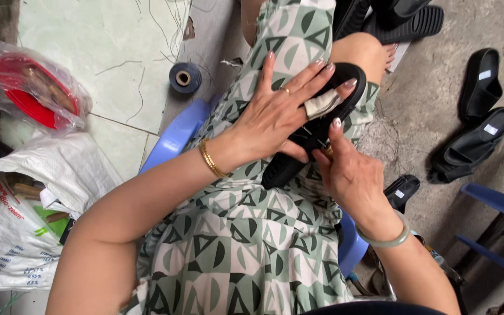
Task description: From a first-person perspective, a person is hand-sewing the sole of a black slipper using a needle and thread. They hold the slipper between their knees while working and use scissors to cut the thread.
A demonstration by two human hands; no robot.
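We press our left hand (275, 114), fingers spread flat, on a black rubber sandal (316, 131) across our lap; our right hand (348, 172) pinches something small beside it, likely stitching its strap

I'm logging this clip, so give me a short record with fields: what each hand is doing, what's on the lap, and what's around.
left hand: spread flat on the black sandal, one finger taped
right hand: pinching at the sandal's edge
lap: sandal on green patterned dress
seat: blue stool
floor right: more sandals
floor left: thread spool, sacks
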